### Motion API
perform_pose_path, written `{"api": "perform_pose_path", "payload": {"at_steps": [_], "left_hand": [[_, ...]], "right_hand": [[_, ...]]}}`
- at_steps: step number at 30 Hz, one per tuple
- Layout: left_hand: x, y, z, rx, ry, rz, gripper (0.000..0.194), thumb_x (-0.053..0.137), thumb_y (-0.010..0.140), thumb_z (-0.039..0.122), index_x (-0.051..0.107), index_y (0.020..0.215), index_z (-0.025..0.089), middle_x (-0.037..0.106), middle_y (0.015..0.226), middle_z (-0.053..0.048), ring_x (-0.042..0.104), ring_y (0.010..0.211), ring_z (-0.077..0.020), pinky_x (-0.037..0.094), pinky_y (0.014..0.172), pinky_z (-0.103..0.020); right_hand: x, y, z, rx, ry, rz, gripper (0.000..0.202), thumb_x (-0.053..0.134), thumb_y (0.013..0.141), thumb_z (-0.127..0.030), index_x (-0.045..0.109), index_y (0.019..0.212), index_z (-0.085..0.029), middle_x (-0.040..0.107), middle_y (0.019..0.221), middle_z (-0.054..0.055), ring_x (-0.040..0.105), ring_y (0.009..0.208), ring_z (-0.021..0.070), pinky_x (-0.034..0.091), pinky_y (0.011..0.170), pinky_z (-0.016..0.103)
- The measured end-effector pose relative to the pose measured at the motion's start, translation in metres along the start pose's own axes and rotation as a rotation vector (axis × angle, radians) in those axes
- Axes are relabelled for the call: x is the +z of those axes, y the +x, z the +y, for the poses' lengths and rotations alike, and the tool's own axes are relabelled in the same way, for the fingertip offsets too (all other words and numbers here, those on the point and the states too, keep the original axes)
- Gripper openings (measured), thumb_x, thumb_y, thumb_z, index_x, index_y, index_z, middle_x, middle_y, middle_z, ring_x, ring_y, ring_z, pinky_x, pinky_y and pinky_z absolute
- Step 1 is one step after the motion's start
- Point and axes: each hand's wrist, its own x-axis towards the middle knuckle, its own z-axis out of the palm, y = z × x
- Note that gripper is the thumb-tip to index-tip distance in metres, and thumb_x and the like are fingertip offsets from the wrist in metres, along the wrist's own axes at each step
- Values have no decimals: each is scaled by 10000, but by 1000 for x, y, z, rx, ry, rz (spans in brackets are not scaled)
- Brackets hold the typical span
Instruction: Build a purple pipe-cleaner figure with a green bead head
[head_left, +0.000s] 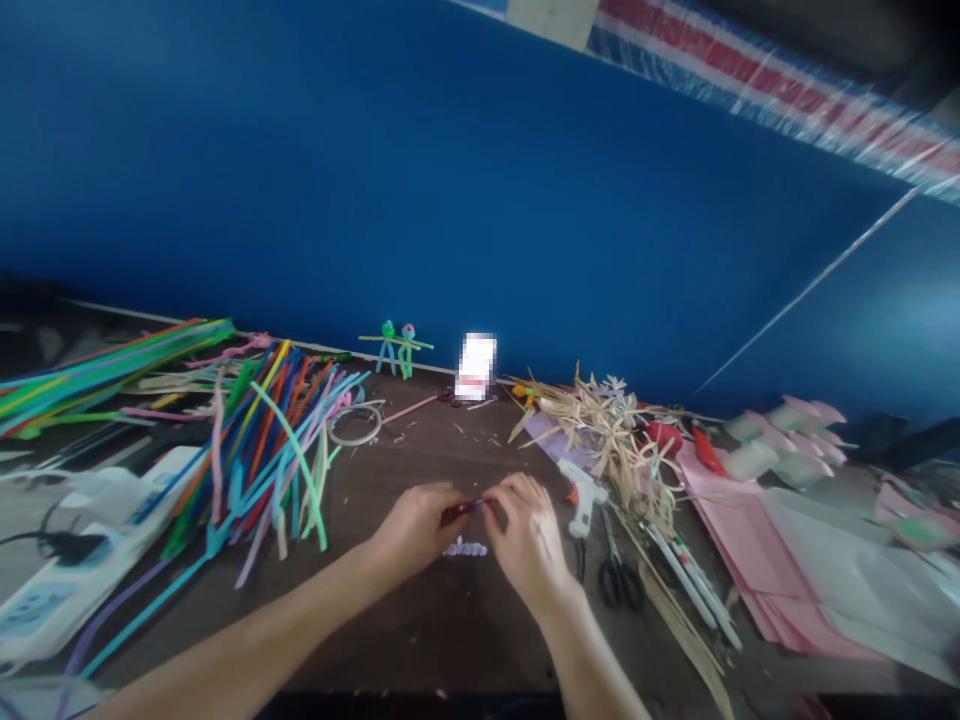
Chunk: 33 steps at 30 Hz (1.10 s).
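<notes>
Both of your hands are over the bench (420, 650), fingertips almost meeting. Your left hand (424, 518) and your right hand (528, 530) pinch a small, dark purple piece (472, 507) between them, thumbs and fingers closed on it; its exact shape is blurred. Just beneath it, at six o'clock, a lilac strip (466, 549) with a bumpy outline lies on the bench, partly behind your left hand.

Taking your hands as the middle of the dial, you have a bright, pixelated panel (475, 366) upright at twelve, near the blue wall (465, 200). At eleven, two little stick figures (397, 350) in green and blue stand side by side, thin arms stretched out. A pale ring (355, 425) lies at ten. Between nine and ten you have a heap of coloured stems (259, 450), some trailing over the white power strip (97, 560) at about half past eight.

At two, pale straw pieces (600, 425) are piled over a lilac sheet (551, 438). Your white glue gun (583, 497) sits at three, just beside your right hand, with black-handled scissors (621, 583) at four. Farther out, around three, lie pink sheets (757, 550).
</notes>
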Motion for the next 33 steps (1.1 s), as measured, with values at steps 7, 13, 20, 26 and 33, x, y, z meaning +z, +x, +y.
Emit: {"api": "perform_pose_path", "payload": {"at_steps": [7,13,20,26,33], "left_hand": [[0,1,0,-20,2,32,200,459,769,177,643,693,162,600,620,-17,529,595,-122,354,556,-197],[-3,-1,1,-29,-50,67,208,454,771,189,639,682,161,601,633,-19,533,617,-123,364,580,-197],[-16,3,-2,-300,-459,-140,263,482,747,325,641,700,121,508,521,22,448,486,-91,333,473,-180],[-19,4,7,-390,-673,-197,312,534,700,403,627,679,106,432,490,49,334,428,-58,256,407,-167],[-19,5,11,-371,-652,-200,302,543,694,409,631,667,121,462,511,39,356,455,-66,291,436,-170]], "right_hand": [[7,0,-7,1,-32,51,115,486,757,-118,568,710,-182,520,728,39,480,737,179,350,698,294],[13,-1,-9,129,100,35,143,485,748,-145,549,622,-171,536,654,27,486,656,156,341,625,262],[6,7,6,386,852,-230,208,494,770,-274,654,725,-148,578,581,-1,486,541,105,343,515,205],[9,6,11,554,1258,-284,165,653,637,-284,670,741,-157,605,588,-8,468,503,72,332,494,182],[9,4,8,612,1336,-277,196,691,595,-314,625,682,-151,582,556,-18,445,468,62,308,455,171]]}}
